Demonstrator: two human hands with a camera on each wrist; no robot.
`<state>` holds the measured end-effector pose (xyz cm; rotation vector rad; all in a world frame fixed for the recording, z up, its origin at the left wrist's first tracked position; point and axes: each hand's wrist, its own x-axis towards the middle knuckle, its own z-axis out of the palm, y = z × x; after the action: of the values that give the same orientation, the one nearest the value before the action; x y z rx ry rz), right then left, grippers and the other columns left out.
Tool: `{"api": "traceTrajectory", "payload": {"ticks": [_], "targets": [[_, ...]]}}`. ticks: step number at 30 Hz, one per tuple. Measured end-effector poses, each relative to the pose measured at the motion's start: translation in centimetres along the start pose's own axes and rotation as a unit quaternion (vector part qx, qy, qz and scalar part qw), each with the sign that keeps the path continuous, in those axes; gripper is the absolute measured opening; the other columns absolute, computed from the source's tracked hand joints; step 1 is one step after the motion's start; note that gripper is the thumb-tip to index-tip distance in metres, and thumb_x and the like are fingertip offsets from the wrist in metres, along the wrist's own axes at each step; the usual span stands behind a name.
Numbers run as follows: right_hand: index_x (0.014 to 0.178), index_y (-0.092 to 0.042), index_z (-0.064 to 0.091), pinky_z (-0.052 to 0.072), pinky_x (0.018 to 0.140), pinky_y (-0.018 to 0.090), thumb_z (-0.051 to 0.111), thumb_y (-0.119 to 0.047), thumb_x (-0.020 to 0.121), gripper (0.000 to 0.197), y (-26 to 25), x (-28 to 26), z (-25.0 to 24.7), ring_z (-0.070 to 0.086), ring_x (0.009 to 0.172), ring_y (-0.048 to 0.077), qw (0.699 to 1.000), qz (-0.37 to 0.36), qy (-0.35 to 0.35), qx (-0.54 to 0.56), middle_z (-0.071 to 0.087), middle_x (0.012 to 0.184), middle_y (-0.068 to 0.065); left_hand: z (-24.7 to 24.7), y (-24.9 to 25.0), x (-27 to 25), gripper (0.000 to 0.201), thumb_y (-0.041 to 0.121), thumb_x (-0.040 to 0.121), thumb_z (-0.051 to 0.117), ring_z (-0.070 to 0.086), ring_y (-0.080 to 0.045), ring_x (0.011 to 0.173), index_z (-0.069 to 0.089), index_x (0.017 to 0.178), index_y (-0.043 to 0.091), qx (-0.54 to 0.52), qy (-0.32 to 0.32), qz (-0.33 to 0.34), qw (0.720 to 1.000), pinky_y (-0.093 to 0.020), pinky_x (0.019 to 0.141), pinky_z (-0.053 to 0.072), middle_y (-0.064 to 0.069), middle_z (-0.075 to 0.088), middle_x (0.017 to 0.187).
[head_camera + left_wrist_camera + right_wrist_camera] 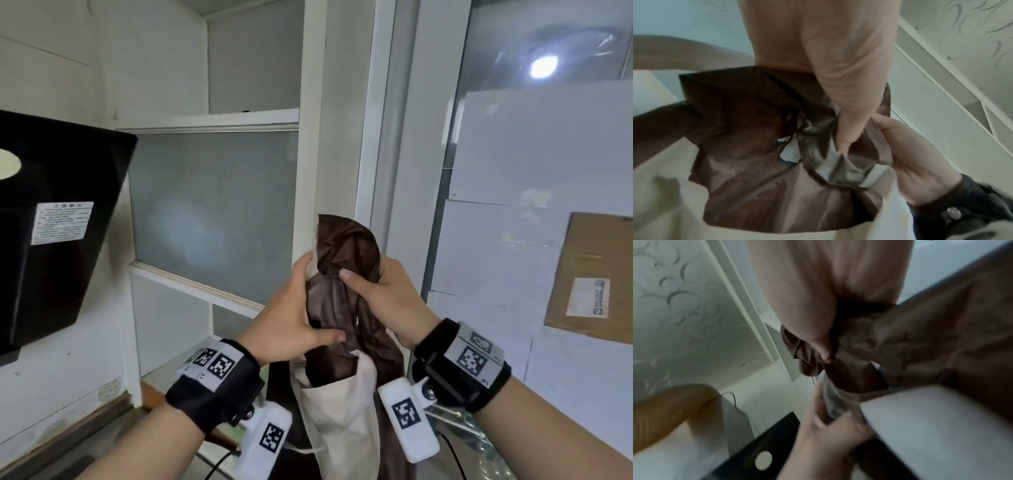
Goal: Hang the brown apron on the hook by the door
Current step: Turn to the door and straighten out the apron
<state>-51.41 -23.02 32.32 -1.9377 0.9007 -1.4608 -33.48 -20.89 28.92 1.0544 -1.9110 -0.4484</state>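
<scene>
The brown apron (346, 246) is bunched into a glossy bundle and held up in front of the white door frame (373, 137). My left hand (313, 301) cups its left side, fingers behind and thumb across the front. My right hand (363, 277) grips the gathered fabric from the right, thumb on top. Below the hands the brown cloth runs into a cream cloth pocket (339, 411). The left wrist view shows my left hand (838, 129) pressing into the apron (748, 129) beside my right hand (910, 154). No hook shows in any view.
A black range hood (51, 222) juts out at the left. A frosted glass pane (212, 205) under a white shelf (212, 120) lies behind the hands. A cardboard sheet (592, 274) is fixed to the glass door at the right.
</scene>
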Motion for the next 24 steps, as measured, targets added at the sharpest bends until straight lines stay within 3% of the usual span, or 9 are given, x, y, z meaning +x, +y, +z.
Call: {"api": "traceTrajectory", "payload": {"ticks": [2, 4, 9, 11, 13, 16, 18, 21, 24], "targets": [[0.099, -0.011, 0.073, 0.057, 0.085, 0.04, 0.067, -0.024, 0.092, 0.015, 0.2, -0.3, 0.0, 0.073, 0.091, 0.019, 0.999, -0.025, 0.008, -0.043, 0.078, 0.094, 0.006, 0.3, -0.4, 0.3, 0.054, 0.015, 0.069, 0.082, 0.064, -0.001, 0.078, 0.051, 0.113, 0.025, -0.032, 0.02, 0.016, 0.999, -0.022, 0.072, 0.047, 0.014, 0.068, 0.089], [0.092, -0.013, 0.073, 0.058, 0.079, 0.03, 0.069, -0.029, 0.091, 0.016, -0.1, -0.6, -0.6, 0.073, 0.086, 0.013, 0.999, -0.029, 0.014, -0.031, 0.078, 0.089, -0.002, 0.4, -0.6, 0.5, 0.029, 0.013, 0.066, 0.065, 0.057, -0.012, 0.069, 0.057, 0.094, 0.015, -0.099, 0.038, 0.014, 0.994, -0.03, 0.067, 0.045, -0.001, 0.062, 0.074], [0.075, -0.012, 0.067, 0.051, 0.063, 0.017, 0.051, -0.031, 0.101, 0.036, -0.8, -1.4, -2.4, 0.067, 0.065, 0.004, 0.998, 0.003, 0.032, 0.06, 0.073, 0.068, -0.009, -0.1, -0.1, 0.8, 0.03, 0.001, 0.058, 0.043, 0.055, -0.016, 0.061, 0.071, 0.066, 0.009, -0.302, 0.085, -0.066, 0.947, -0.025, 0.059, 0.042, -0.004, 0.063, 0.064], [0.073, -0.016, 0.065, 0.05, 0.065, 0.016, 0.046, -0.033, 0.103, 0.04, -0.9, -1.5, -2.8, 0.065, 0.066, 0.004, 0.999, -0.009, 0.041, 0.035, 0.072, 0.068, -0.011, -0.8, -0.3, 1.1, 0.027, 0.005, 0.061, 0.049, 0.06, -0.016, 0.067, 0.069, 0.079, 0.007, -0.291, 0.123, -0.076, 0.946, -0.028, 0.064, 0.043, -0.004, 0.068, 0.074], [0.074, -0.018, 0.062, 0.047, 0.066, 0.013, 0.046, -0.026, 0.104, 0.035, -0.7, -1.6, -3.0, 0.063, 0.065, -0.002, 0.999, -0.027, 0.036, 0.016, 0.07, 0.067, -0.016, -1.2, -0.1, 1.1, 0.04, 0.018, 0.071, 0.062, 0.069, -0.014, 0.093, 0.065, 0.111, 0.018, -0.33, 0.104, -0.075, 0.935, -0.026, 0.075, 0.048, -0.003, 0.07, 0.104], [0.079, -0.027, 0.061, 0.044, 0.065, 0.011, 0.046, -0.017, 0.105, 0.031, -0.6, -1.7, -3.0, 0.059, 0.063, -0.006, 0.998, -0.059, 0.027, -0.007, 0.065, 0.064, -0.023, 0.0, 1.5, 0.4, 0.093, 0.03, 0.07, 0.086, 0.057, -0.02, 0.129, 0.031, 0.145, 0.034, -0.217, -0.01, -0.021, 0.976, -0.023, 0.095, 0.049, 0.0, 0.06, 0.133], [0.076, -0.03, 0.06, 0.043, 0.063, 0.011, 0.046, -0.015, 0.104, 0.035, -0.6, -1.8, -3.0, 0.057, 0.059, -0.005, 0.997, -0.076, 0.009, -0.018, 0.062, 0.06, -0.022, 1.7, 2.8, -0.2, 0.101, 0.015, 0.07, 0.085, 0.064, -0.007, 0.113, 0.023, 0.147, 0.035, -0.068, -0.016, 0.008, 0.998, -0.021, 0.091, 0.051, 0.011, 0.065, 0.123], [0.076, -0.026, 0.062, 0.042, 0.062, 0.009, 0.046, -0.015, 0.104, 0.035, -0.7, -2.1, -4.3, 0.057, 0.06, -0.007, 0.996, -0.075, -0.005, -0.04, 0.064, 0.062, -0.023, 2.5, 3.6, 0.4, 0.052, 0.004, 0.077, 0.062, 0.065, -0.005, 0.078, 0.054, 0.123, 0.027, 0.054, 0.112, 0.043, 0.991, -0.021, 0.067, 0.051, 0.009, 0.07, 0.086], [0.095, -0.01, 0.067, 0.047, 0.072, 0.017, 0.046, -0.009, 0.103, 0.022, -0.2, -2.8, -6.8, 0.064, 0.076, 0.003, 0.996, -0.044, -0.001, -0.075, 0.07, 0.082, -0.008, 2.5, 4.1, 1.0, 0.031, 0.001, 0.078, 0.051, 0.057, -0.013, 0.063, 0.063, 0.102, 0.016, 0.129, 0.078, 0.076, 0.986, -0.029, 0.059, 0.047, 0.0, 0.065, 0.068]]}}
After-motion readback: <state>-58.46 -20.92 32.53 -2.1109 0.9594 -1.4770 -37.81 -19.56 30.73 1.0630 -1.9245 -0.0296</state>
